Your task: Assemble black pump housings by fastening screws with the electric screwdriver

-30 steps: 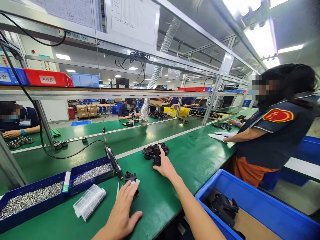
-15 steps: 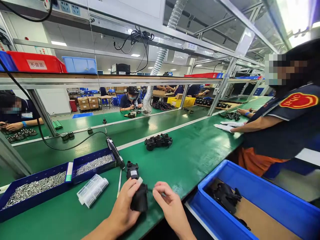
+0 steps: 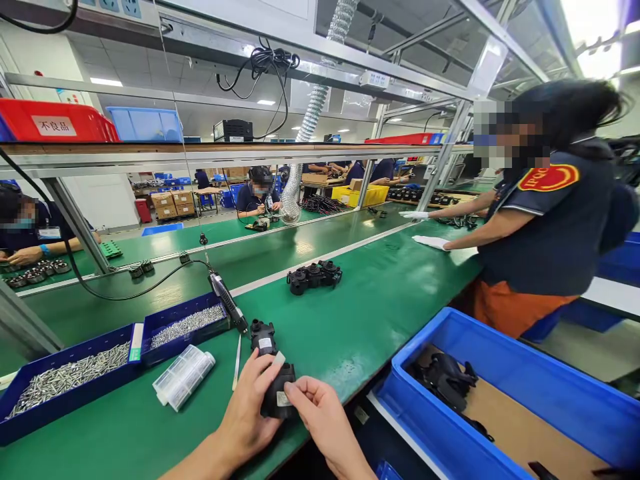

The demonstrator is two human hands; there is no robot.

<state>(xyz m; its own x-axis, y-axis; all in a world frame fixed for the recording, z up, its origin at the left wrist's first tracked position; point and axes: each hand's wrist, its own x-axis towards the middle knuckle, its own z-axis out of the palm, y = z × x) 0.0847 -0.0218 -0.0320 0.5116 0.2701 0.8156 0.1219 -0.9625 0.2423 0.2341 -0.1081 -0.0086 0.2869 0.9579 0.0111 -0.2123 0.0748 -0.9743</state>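
Note:
My left hand is wrapped around a black plastic housing near the table's front edge. A small pale piece shows by its index fingertip. My right hand has thumb and fingers pinched at the housing's right side, on the edge of a white label. Just beyond stands another black housing bearing a white label. A black electric screwdriver hangs by it on a cord. Farther back, a cluster of black housings lies on the green table.
Two blue bins of screws and a clear plastic case lie on the left, with a thin white strip near them. At right is a blue crate with black parts. A co-worker wearing white gloves leans over the table.
My right hand has moved left onto the housing, where a white label now shows. My left hand keeps its hold. The co-worker has shifted left, gloved hands spread over the table.

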